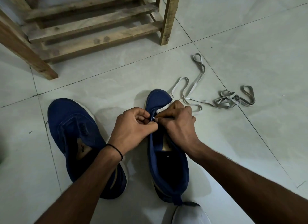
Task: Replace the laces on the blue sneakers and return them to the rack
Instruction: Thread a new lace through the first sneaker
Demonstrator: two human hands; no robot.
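Left hand [135, 122] is curling in over the throat of the right-side sneaker [159, 98], thumb and forefinger pinching the blue eyelet edge, apparently steadying the fabric and keeping the hole presented. Right hand [179, 122] is meeting it from the other side, fingers bunched and pinching the white lace [181, 88] just behind its tip, which is showing as a small white point between the two hands. The judged aim is feeding that tip through an eyelet near the toe end, but the fingers are covering it, so which eyelet cannot be told. A flat band of the lace is crossing the upper under the right knuckles, suggesting lacing is only at the first row. This sneaker is lying on the tile floor [250, 40] with its toe away from the person, likely so the eyelets are facing up within easy reach. The rest of the lace is trailing in slack loops on the tile to the right, probably left loose so it pulls through without snagging. Further right a tangled heap [233, 98] of grey lace is lying apart; whether it is spare or discarded cannot be told. The left-side sneaker [73, 123] is sitting beside the left forearm, showing no lace, seemingly awaiting its turn. The wooden rack [93, 28] is standing beyond both sneakers, near enough for the return.
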